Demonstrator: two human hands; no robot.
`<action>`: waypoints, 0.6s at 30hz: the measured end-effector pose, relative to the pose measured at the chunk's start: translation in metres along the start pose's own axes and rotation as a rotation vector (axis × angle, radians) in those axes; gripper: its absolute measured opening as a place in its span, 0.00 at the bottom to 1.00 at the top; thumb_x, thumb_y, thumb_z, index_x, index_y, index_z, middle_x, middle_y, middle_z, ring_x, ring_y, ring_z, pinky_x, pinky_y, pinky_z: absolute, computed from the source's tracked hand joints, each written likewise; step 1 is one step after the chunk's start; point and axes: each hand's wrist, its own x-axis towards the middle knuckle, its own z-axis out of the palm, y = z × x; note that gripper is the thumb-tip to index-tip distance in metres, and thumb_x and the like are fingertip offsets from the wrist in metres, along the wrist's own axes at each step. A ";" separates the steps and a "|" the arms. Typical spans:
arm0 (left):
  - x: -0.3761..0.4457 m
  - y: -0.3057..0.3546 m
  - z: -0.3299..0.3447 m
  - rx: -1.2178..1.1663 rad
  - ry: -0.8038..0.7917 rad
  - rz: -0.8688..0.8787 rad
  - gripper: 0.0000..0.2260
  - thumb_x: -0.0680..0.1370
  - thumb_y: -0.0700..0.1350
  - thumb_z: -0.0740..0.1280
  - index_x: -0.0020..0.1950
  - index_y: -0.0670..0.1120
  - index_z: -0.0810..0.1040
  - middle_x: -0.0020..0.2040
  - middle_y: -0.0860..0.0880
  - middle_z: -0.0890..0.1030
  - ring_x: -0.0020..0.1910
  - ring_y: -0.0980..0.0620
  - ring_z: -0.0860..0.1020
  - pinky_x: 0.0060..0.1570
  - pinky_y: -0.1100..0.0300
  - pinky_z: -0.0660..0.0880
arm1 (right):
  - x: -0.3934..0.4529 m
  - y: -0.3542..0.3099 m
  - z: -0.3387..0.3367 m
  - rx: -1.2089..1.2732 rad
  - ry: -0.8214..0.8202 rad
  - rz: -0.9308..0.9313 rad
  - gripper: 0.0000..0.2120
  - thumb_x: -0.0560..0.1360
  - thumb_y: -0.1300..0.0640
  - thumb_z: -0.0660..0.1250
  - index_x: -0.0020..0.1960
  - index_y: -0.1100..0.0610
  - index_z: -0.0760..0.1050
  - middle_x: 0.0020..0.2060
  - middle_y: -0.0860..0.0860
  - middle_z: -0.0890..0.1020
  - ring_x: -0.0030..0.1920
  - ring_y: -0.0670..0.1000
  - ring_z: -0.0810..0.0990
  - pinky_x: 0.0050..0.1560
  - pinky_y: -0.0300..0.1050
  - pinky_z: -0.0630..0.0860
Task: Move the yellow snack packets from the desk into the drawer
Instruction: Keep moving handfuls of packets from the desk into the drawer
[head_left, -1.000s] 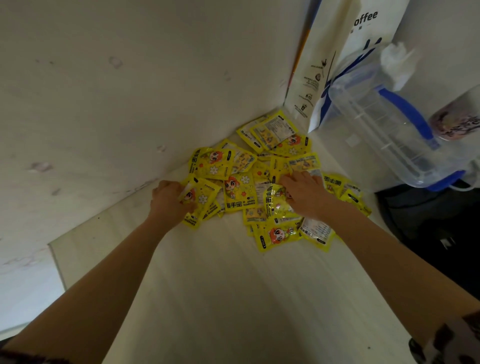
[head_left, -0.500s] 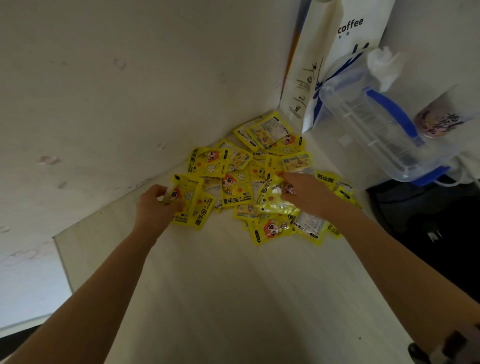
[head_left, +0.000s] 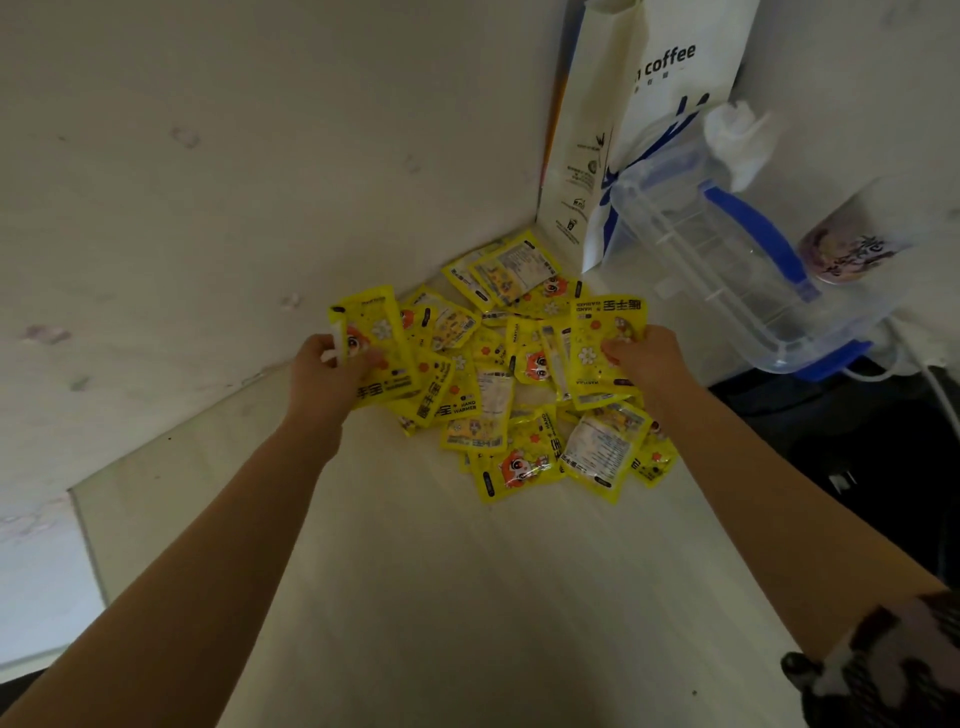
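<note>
Several yellow snack packets (head_left: 519, 431) with a cartoon face lie heaped in the back corner of the pale desk (head_left: 441, 597). My left hand (head_left: 324, 371) grips a yellow packet (head_left: 379, 343) at the heap's left edge and holds it raised. Over the right side of the heap, my right hand (head_left: 647, 358) holds another yellow packet (head_left: 605, 338) upright, with more packets bunched behind it. No drawer is in view.
A white paper coffee bag (head_left: 623, 130) stands against the wall behind the heap. A clear plastic box with blue handles (head_left: 727, 270) leans at the right, beside a printed cup (head_left: 852, 249). White walls close the corner. A dark area with cables (head_left: 857, 457) lies off the desk's right edge.
Both hands closed on packets and lifted them off the heap; the left packet and the right packet now stand raised above the desk.
</note>
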 end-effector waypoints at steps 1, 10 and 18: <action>0.000 -0.002 0.010 -0.009 -0.011 -0.013 0.10 0.72 0.39 0.73 0.45 0.49 0.73 0.44 0.43 0.82 0.41 0.47 0.82 0.50 0.45 0.79 | 0.003 0.001 0.000 -0.034 -0.002 -0.013 0.10 0.73 0.60 0.68 0.48 0.67 0.79 0.44 0.61 0.81 0.49 0.62 0.82 0.54 0.56 0.78; -0.016 -0.029 0.056 0.072 -0.067 -0.137 0.15 0.73 0.40 0.72 0.55 0.47 0.71 0.52 0.42 0.80 0.45 0.43 0.82 0.39 0.53 0.78 | 0.008 0.007 0.005 -0.010 -0.114 0.035 0.14 0.72 0.59 0.69 0.55 0.66 0.77 0.51 0.63 0.81 0.52 0.61 0.81 0.57 0.56 0.78; -0.044 -0.040 0.051 0.059 -0.076 -0.178 0.17 0.72 0.33 0.71 0.55 0.47 0.71 0.49 0.46 0.79 0.42 0.46 0.81 0.37 0.54 0.79 | -0.015 0.006 -0.002 -0.071 -0.076 -0.160 0.13 0.74 0.56 0.67 0.51 0.66 0.73 0.48 0.62 0.79 0.49 0.61 0.79 0.50 0.56 0.77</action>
